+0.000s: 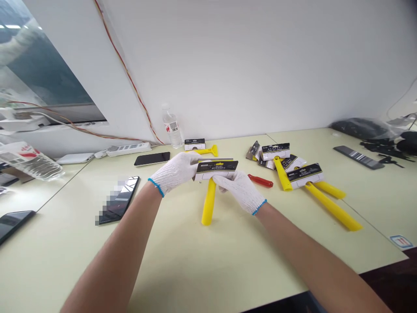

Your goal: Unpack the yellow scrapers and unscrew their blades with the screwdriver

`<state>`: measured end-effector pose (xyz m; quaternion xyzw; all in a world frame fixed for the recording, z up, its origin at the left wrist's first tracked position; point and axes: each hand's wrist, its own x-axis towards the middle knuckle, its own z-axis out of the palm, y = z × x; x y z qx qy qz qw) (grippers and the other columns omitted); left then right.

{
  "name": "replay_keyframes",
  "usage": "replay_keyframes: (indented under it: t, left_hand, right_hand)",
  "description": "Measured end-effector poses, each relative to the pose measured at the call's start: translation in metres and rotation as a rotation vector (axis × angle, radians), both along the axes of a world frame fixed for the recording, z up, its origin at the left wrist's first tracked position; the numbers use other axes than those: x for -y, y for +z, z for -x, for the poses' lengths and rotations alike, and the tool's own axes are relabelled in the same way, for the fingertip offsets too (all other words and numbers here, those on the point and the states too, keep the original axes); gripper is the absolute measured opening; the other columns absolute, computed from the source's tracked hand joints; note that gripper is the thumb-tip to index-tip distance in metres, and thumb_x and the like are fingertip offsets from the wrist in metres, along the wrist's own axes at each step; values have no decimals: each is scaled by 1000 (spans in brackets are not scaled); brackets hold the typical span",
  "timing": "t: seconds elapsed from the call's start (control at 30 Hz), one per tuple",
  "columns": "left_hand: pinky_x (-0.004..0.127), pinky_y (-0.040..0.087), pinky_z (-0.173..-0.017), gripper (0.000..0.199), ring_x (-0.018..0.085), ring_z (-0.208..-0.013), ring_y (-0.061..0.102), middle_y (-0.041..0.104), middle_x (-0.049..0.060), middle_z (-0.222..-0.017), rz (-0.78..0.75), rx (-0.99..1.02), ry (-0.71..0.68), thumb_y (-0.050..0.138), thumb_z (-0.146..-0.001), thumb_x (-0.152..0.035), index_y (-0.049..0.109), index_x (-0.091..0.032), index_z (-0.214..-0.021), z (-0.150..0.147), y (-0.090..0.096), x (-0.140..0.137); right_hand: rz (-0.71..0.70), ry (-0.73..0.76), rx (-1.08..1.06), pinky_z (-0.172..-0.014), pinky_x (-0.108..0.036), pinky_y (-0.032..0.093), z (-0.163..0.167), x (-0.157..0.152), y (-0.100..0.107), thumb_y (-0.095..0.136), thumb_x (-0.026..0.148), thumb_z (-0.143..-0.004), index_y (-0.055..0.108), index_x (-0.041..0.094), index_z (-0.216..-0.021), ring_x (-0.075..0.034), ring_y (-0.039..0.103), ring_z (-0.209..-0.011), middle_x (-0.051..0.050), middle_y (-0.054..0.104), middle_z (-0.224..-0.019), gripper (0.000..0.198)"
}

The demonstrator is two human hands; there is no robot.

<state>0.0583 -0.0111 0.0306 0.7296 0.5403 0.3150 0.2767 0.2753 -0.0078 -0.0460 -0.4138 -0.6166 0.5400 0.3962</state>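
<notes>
A yellow-handled scraper (209,202) is held up in front of me. Its wide head is covered by a black and white card sleeve (217,167), and the handle points down toward me. My left hand (182,170), in a white knitted glove with a blue cuff, grips the sleeve's left end. On the right side, my right hand (239,188), gloved the same way, has its fingers closed on the sleeve's lower edge beside the handle. The fingertips of both hands are partly hidden by the card.
Several carded scrapers (335,206) lie in a group to the right, near a red-handled tool (260,181). Another scraper (208,151) lies behind my hands beside a water bottle (172,128). Phones (152,159) and a power strip (128,149) are on the left.
</notes>
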Motion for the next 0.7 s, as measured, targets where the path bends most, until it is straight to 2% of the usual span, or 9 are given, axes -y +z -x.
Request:
replay_keyframes:
  t: [0.07, 0.17, 0.33, 0.47, 0.57, 0.7]
  left_hand:
    - [37, 54, -79, 32, 26, -88, 67, 73, 6, -89, -5, -26, 36, 64, -89, -50, 77, -22, -80, 0, 0, -2]
    - [38, 54, -88, 35, 27, -102, 68, 75, 7, -104, -58, 48, 127, 62, -93, -51, 80, -22, -88, 0, 1, -3]
    - [36, 52, -98, 34, 27, -113, 67, 75, 6, -123, -77, 199, 216, 67, -91, -52, 84, -23, -95, 2, -1, -4]
    - [37, 52, -99, 36, 28, -116, 66, 74, 7, -124, -60, 205, 146, 66, -92, -53, 82, -22, -88, 2, -1, -3]
    - [37, 53, -99, 38, 28, -114, 67, 76, 8, -120, -28, 209, 106, 66, -92, -56, 82, -22, -85, 2, 0, -1]
    - [36, 52, -103, 35, 27, -116, 68, 78, 6, -120, -36, 269, 207, 71, -90, -55, 85, -23, -99, 5, -2, -2]
  right_hand:
    - [-82, -41, 48, -68, -32, 50, 0, 0, 1, 72, 51, -92, 78, 18, -90, -16, 56, -69, -3, 69, -78, 33]
    - [-164, -89, 42, -68, -32, 53, 1, 2, 2, 64, 49, -99, 75, 21, -104, -17, 61, -73, -5, 73, -91, 30]
    - [-265, -29, 72, -73, -34, 55, 0, 2, -2, 58, 47, -103, 71, 23, -109, -20, 67, -81, -6, 74, -97, 28]
    - [-318, -21, 93, -74, -34, 56, -5, -3, -5, 53, 46, -107, 70, 24, -115, -23, 71, -90, -7, 75, -102, 29]
    - [-386, 0, 173, -74, -35, 54, -9, -4, -4, 48, 43, -109, 70, 23, -107, -20, 69, -78, -5, 74, -94, 30]
    - [-492, 164, 304, -70, -32, 49, -11, 0, -1, 49, 40, -109, 69, 21, -94, -19, 65, -72, -3, 72, -84, 32]
